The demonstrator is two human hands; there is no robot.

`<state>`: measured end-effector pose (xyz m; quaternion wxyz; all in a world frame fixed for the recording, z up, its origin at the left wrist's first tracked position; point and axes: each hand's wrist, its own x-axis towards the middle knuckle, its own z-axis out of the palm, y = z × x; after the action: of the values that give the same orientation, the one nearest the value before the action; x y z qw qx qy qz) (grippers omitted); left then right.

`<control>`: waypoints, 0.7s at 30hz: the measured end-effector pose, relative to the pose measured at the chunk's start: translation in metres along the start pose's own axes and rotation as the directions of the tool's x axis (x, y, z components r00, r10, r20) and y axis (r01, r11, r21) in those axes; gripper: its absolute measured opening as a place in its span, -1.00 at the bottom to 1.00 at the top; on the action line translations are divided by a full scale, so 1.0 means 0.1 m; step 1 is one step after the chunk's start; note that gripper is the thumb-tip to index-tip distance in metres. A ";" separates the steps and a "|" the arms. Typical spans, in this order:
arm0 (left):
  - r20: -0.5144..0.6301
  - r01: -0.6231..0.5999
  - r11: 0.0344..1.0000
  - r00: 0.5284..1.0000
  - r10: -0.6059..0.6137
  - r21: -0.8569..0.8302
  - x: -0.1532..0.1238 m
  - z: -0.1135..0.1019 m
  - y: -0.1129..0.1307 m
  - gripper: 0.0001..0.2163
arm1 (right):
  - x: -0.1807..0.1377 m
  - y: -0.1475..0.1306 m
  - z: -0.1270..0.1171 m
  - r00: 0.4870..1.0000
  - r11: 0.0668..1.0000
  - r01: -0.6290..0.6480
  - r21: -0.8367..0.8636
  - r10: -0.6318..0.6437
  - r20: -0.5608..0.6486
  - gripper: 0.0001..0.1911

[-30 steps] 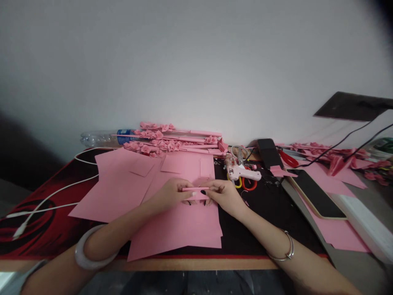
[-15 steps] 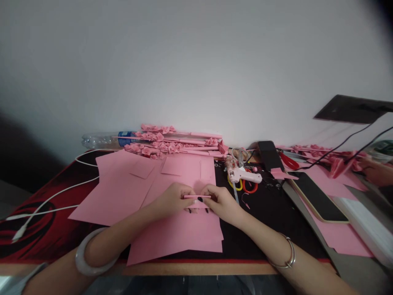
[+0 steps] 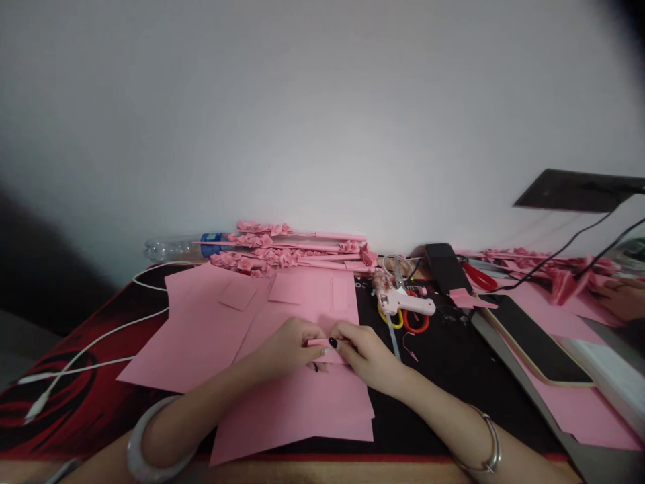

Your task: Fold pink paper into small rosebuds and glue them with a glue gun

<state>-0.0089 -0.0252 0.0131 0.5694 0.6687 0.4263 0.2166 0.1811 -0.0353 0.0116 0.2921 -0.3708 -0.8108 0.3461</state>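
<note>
A small folded piece of pink paper [image 3: 322, 351] is pinched between my two hands, just above the large pink sheets [image 3: 297, 410]. My left hand [image 3: 289, 346] grips its left end, thumb on the near face and fingers partly hidden behind. On its right end, my right hand [image 3: 365, 353] is closed with the thumb pressed near the middle of the strip. Two smaller pink squares lie on the sheets beyond my hands: a tilted square [image 3: 238, 294] and a flat piece [image 3: 287, 288]. A narrow folded strip [image 3: 338, 294] rests to their right.
Pink paper flowers [image 3: 272, 257] and a plastic bottle [image 3: 174, 247] lie along the wall. Right of my hands are a glue gun [image 3: 403, 300], scissors [image 3: 416, 323] and phones [image 3: 537, 339]. Another person's hand [image 3: 622, 296] is at the far right. White cables [image 3: 91, 336] cross the left side.
The view has tilted up slightly, so everything sits lower. My thumbs have shifted along the folded paper, and its near face now shows more. The other person's hand has moved slightly.
</note>
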 end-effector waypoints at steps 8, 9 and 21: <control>-0.050 0.013 1.000 0.999 -0.012 0.019 0.02 -0.06 -0.04 -0.85 | -0.02 0.08 -0.03 0.981 0.977 -0.169 0.128 0.180 -0.074 -0.82; -0.060 0.011 1.000 0.998 -0.010 0.026 0.02 -0.08 -0.04 -0.86 | -0.02 0.10 -0.04 0.975 0.971 -0.189 0.148 0.204 -0.089 -0.82; -0.080 -0.060 0.988 0.994 0.072 0.142 0.05 -0.06 -0.05 -0.87 | -0.01 0.09 0.02 0.975 0.975 -0.167 0.145 0.185 -0.121 -0.82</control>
<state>-0.0122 -0.0178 0.0087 0.4950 0.7108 0.4419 0.2334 0.1838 -0.0323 0.0033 0.3381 -0.4433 -0.7281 0.3988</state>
